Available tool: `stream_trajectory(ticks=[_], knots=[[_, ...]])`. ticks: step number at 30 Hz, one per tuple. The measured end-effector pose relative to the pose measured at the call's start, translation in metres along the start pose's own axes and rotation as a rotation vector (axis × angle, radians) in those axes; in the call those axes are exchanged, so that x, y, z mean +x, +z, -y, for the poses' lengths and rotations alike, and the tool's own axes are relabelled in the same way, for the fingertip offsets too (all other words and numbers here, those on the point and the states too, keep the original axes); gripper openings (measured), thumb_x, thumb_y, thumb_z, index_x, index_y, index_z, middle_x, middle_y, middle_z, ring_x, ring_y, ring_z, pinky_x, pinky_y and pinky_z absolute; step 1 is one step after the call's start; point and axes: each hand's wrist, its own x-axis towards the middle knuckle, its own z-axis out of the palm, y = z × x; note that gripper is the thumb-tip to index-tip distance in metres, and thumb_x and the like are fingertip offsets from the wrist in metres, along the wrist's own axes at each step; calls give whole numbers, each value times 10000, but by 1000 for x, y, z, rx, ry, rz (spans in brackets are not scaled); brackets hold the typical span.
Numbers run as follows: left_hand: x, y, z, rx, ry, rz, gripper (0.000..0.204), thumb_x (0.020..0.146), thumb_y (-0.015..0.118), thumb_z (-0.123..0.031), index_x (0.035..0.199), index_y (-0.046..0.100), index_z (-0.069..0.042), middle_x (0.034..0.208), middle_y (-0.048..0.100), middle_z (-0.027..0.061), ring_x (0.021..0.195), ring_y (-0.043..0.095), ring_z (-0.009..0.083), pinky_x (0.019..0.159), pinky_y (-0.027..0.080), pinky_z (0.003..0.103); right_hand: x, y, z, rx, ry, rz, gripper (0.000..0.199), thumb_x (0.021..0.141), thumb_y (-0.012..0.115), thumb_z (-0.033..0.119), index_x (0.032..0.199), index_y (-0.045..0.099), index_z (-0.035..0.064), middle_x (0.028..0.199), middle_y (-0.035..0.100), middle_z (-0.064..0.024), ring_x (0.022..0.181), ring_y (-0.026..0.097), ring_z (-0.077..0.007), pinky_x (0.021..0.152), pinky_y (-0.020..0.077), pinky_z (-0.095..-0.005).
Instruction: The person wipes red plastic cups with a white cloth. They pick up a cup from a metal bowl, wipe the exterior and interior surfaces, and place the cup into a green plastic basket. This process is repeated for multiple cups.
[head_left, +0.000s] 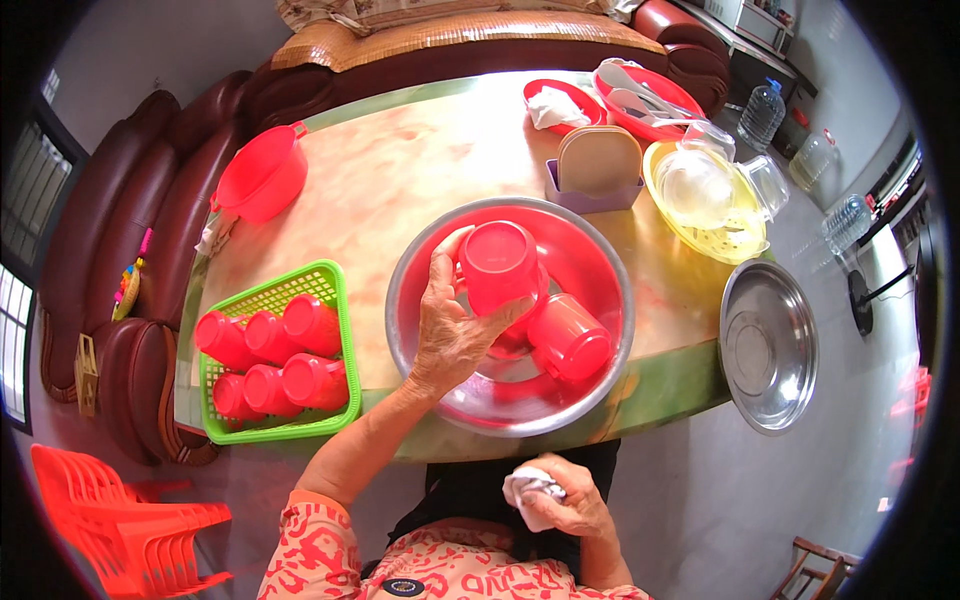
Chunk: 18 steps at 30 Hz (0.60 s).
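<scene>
My left hand [455, 320] is closed round an upside-down red cup [500, 255] over the wide steel basin [402, 385]. Another red cup [575, 335] lies tilted in the basin, beside my fingers; red also shows on the basin's shiny inner wall. Low in front of my body, my right hand [575, 500] grips a crumpled white cloth [535, 490]. To the left of the basin, a bright green plastic basket [345, 385] holds several red cups [312, 320] in two rows, bottoms up.
A red tub [265, 175] stands far left. Behind the basin is a purple holder [600, 200] with tan boards. A yellow colander [745, 235] holds clear jugs; a red tray [680, 95] carries utensils. A steel basin [768, 345] sits by the right edge; red chairs [125, 525] stand lower left.
</scene>
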Motion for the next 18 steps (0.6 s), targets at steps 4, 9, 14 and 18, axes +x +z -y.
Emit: stream_trajectory(ticks=[4,9,14,18], knots=[[-22,-6,-17,-283,-87,-30,757,708,809,-12,1317,359,-26,1260,534,108,1162,539,196,997,472,358,-2,12,6,53,72,-152,287,828,689,138,1072,619,6,896,657,-94,794,624,-165,723,499,-290],[-73,-20,-24,-819,-354,-28,598,810,689,-72,1330,398,-18,1250,550,118,1157,545,195,1000,447,364,-12,29,6,251,139,-411,342,871,651,102,1186,536,30,952,623,-47,806,583,-103,726,497,-250],[-116,-34,-24,-993,-506,83,545,838,586,-174,1315,412,23,1204,565,125,1127,567,225,985,456,392,-9,35,14,289,-12,-619,313,902,647,175,1129,531,-5,913,620,-89,764,625,-165,673,553,-300],[-139,-38,-28,-985,-538,86,678,830,607,-310,1376,345,-5,1290,502,185,1165,546,338,964,473,526,-11,36,24,286,-129,-648,298,905,635,154,1127,537,-18,871,594,-96,723,589,-178,636,501,-291]])
